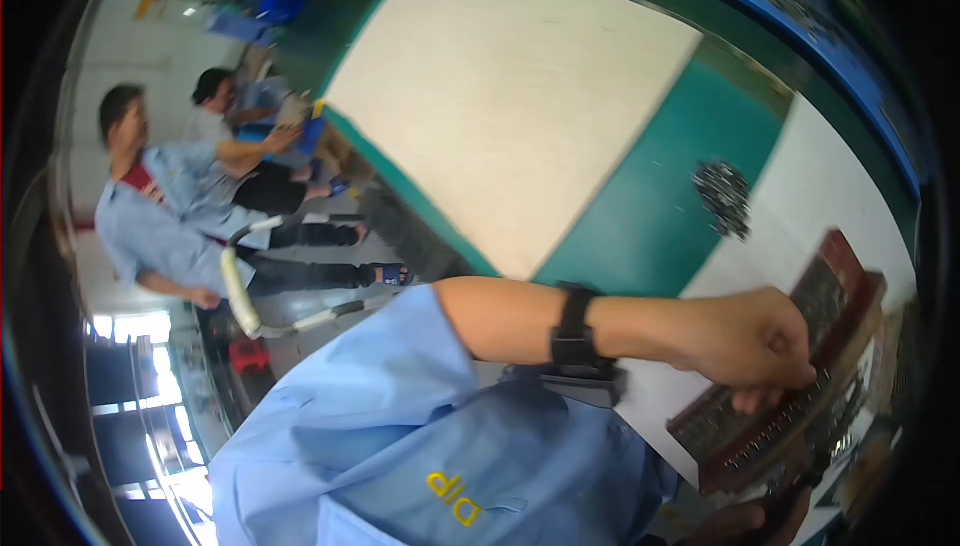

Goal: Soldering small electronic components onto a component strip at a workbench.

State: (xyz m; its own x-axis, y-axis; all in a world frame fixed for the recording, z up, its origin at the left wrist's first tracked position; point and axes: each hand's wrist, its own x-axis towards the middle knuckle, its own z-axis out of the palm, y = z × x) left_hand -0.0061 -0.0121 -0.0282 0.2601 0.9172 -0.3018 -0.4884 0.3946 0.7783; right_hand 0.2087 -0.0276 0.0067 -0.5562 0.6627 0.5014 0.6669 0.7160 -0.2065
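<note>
My left hand [745,341], with a dark band on its wrist, reaches over a reddish-brown slotted fixture [835,261]. Its fingers are curled in and closed at a row of small metal pins [770,431] along the fixture. Whatever the fingertips pinch, if anything, is hidden. At the lower right edge, my right hand [745,524] shows only in part, in shadow and blurred. Its fingers are bent around a dark, narrow thing [785,506] whose kind I cannot make out. The fixture lies tilted on a white sheet [850,186].
A heap of small dark metal parts [722,198] lies on the green table surface [640,216], beside a large cream board [520,96]. At the upper right stands a blue tray [840,41] of metal parts. Two people [180,196] are at the left, near a white curved tube rail [235,281].
</note>
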